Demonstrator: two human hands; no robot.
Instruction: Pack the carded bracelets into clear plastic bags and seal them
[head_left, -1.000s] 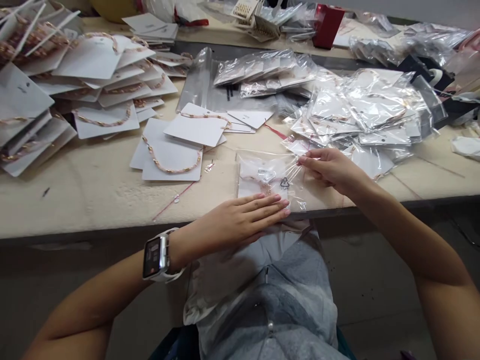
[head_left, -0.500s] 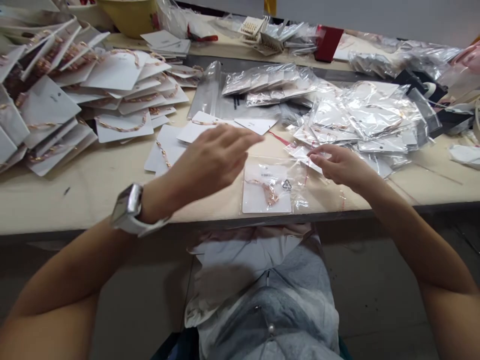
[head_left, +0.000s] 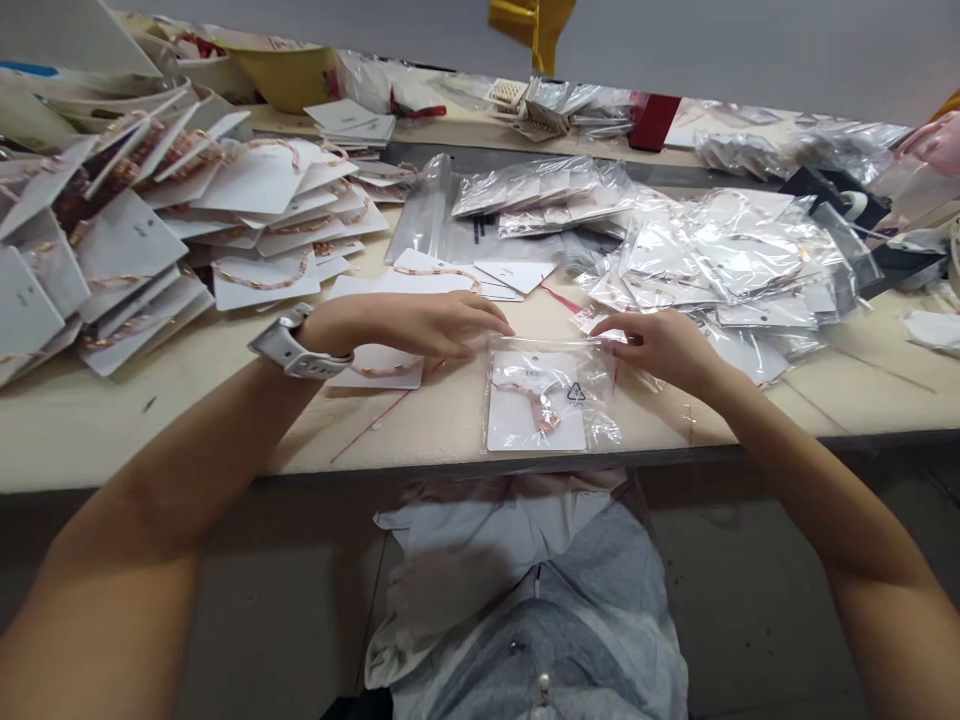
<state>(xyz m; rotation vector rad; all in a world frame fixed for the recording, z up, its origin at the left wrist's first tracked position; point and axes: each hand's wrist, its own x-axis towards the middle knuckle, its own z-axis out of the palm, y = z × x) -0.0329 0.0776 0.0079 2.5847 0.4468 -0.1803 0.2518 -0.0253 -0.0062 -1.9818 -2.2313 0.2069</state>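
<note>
A clear plastic bag [head_left: 551, 395] holding a white card with a pink bead bracelet lies at the table's near edge. My right hand [head_left: 660, 345] pinches the bag's top right corner, fingers closed on the plastic. My left hand [head_left: 412, 322], wearing a white watch, reaches across to the bag's top left edge with fingers stretched forward and touching it. It lies over a white card with a bracelet [head_left: 379, 365].
Several loose white cards with bracelets [head_left: 255, 215] are heaped at the left. A pile of filled clear bags [head_left: 735, 255] lies at the right, and more bags [head_left: 540, 190] lie behind. A red string [head_left: 371, 425] lies on the table [head_left: 187, 400].
My left hand lifted off the bag's lower edge, swung up and left, then came down at the bag's top left edge. My right hand stayed on the top right corner.
</note>
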